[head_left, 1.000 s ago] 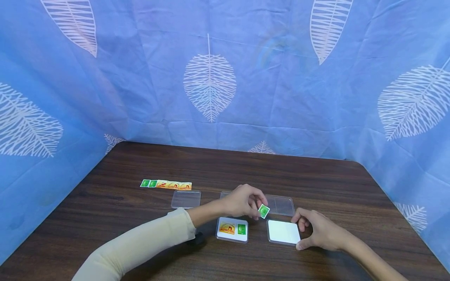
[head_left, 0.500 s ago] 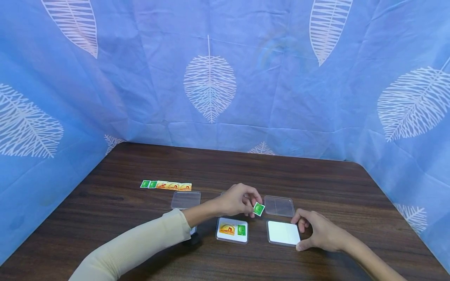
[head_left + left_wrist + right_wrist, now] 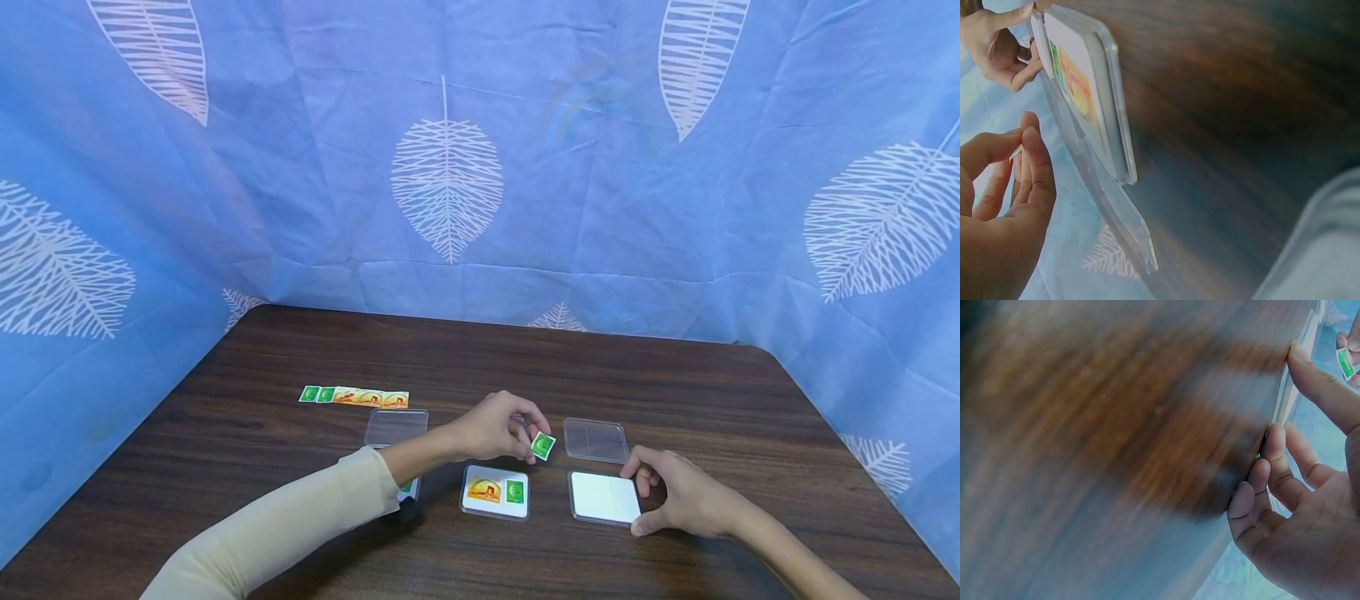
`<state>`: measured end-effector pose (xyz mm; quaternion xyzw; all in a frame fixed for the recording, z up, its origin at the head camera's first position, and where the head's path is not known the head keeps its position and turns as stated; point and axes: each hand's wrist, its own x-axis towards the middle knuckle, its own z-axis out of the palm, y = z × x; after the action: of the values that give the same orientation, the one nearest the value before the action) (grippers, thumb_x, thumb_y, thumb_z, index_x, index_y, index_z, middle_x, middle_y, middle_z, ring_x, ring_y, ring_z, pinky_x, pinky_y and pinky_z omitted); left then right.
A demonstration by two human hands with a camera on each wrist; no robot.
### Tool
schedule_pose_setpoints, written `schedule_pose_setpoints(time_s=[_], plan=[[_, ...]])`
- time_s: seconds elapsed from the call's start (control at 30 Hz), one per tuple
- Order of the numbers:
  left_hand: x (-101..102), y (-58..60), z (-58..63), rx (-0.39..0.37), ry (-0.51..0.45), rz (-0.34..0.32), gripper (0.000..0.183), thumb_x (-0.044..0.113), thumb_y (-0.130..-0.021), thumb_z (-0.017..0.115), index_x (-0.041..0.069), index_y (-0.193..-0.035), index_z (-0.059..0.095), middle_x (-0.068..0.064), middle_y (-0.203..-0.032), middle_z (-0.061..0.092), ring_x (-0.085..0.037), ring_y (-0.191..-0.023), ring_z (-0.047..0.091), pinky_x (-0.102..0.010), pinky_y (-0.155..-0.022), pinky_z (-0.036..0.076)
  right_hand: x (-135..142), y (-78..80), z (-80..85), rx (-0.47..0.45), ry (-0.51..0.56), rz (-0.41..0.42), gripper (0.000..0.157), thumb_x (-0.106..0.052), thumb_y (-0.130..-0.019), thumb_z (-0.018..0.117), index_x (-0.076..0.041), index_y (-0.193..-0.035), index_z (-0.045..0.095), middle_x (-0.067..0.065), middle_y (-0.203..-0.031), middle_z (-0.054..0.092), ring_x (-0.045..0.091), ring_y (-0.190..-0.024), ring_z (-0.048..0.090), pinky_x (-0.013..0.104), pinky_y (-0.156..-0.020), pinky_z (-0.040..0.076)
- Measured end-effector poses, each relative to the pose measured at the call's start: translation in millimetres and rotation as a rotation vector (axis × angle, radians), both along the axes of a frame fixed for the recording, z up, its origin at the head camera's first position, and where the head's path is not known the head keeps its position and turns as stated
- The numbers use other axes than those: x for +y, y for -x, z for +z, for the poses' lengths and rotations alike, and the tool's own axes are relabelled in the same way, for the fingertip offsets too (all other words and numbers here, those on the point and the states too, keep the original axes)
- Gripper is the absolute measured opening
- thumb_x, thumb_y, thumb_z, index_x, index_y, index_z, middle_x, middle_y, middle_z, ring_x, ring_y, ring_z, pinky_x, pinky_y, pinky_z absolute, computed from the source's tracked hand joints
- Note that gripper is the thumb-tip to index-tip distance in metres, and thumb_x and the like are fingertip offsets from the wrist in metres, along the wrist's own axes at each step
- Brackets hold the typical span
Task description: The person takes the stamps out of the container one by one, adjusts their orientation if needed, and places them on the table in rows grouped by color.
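A small green stamp [image 3: 543, 446] is pinched between the thumb and fingertips of my left hand [image 3: 491, 427], held above the table behind the middle case. My right hand [image 3: 686, 493] grips the right-hand edge of a clear case with a blank white insert [image 3: 606, 497], thumb at the near corner and fingers at the far one. In the right wrist view the thumb [image 3: 1319, 381] lies on the case's rim. Between the hands lies the middle case [image 3: 495, 510], showing one orange and one green stamp on white. A third case with a green stamp [image 3: 407, 487] is mostly hidden under my left sleeve.
A row of green and orange stamps [image 3: 354, 396] lies at the back left. Clear lids lie behind the cases: a left lid [image 3: 396, 427], a right lid [image 3: 596, 440], and another mostly hidden by my left hand. A blue leaf-print curtain [image 3: 450, 192] surrounds the dark wooden table [image 3: 525, 358].
My left hand has drifted left with the green stamp, away from the blank case. The stamp on the left case has come into view beside the sleeve. My right hand has stayed put.
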<state>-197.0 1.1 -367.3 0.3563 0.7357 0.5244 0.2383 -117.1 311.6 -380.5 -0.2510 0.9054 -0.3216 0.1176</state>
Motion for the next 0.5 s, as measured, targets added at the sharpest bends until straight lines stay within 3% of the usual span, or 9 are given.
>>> schedule_pose_setpoints(time_s=[0.23,0.5], plan=[[-4,2.7,-3.4,-0.011,-0.012,0.005,0.030,-0.021,-0.087,0.065,-0.011,-0.115,0.068,-0.010,-0.093,0.061,-0.017,-0.077,0.073,-0.026,-0.071,0.059,0,1.0,-1.4,-0.002,0.001,0.001,0.054,-0.027,-0.074,0.094,-0.006,-0.110,0.060,-0.005,-0.084,0.050,0.005,-0.080,0.046,0.027,-0.072,0.039],[-12,4.9,-0.7,0.016,-0.013,0.033,0.031,-0.019,-0.087,0.065,-0.010,-0.117,0.068,-0.011,-0.096,0.064,-0.012,-0.078,0.071,-0.024,-0.076,0.058,1,-0.1,-0.7,0.004,0.005,0.010,0.053,-0.022,-0.074,0.094,-0.004,-0.110,0.060,-0.005,-0.084,0.050,0.005,-0.079,0.045,0.027,-0.071,0.039]])
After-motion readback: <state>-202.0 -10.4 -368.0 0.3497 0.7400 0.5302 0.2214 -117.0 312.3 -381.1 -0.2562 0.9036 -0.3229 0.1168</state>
